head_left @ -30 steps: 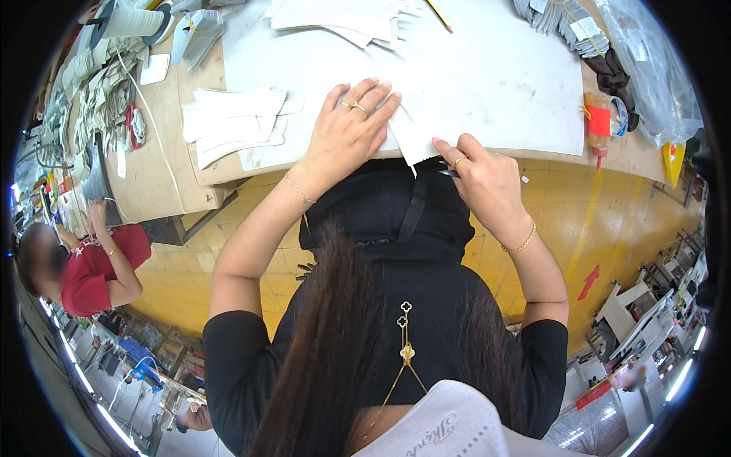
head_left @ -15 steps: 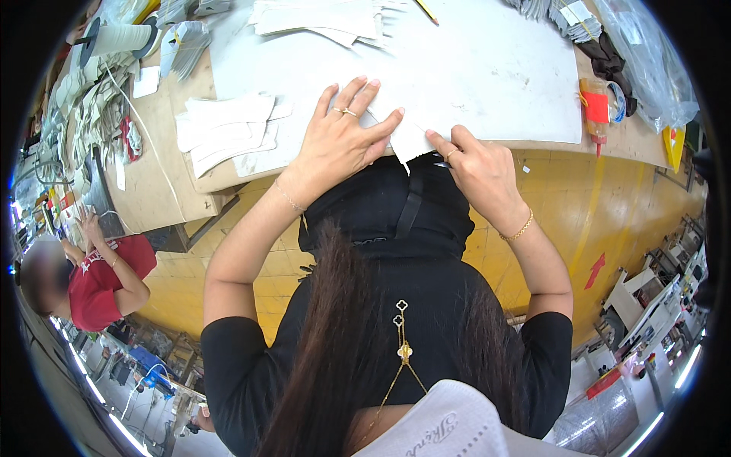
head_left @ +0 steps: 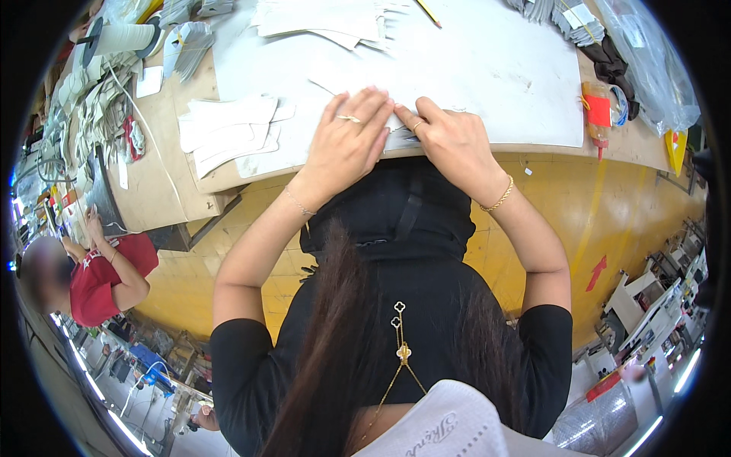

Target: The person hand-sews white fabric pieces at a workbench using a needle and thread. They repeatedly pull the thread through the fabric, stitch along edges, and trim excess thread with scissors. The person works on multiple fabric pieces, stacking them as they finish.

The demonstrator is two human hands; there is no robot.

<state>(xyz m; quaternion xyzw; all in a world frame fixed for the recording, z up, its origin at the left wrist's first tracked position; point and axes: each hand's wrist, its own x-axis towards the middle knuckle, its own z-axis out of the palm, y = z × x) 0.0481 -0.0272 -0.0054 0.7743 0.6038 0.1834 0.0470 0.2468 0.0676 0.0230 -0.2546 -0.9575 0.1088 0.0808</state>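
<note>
My left hand lies with its fingers stretched out over a white flat piece at the table's near edge. Most of that piece is hidden under the fingers and blends with the white sheet; one dark edge line shows beyond the fingertips. My right hand is close by on the right, its index finger pointing in until the tip almost meets the left fingers. Its other fingers are curled. Something small and shiny shows below them, too hidden to name. A stack of white cut pieces sits left of my left hand.
More white pieces lie at the far side, with a yellow pencil near them. To the right are a red-banded bottle and plastic bags. A thread spool and grey bundles stand left. A person in red works farther left.
The white piece has shifted away from me, and its pointed end no longer hangs over the table edge. My right hand has moved left and up, closer to my left hand, whose fingers have drawn together.
</note>
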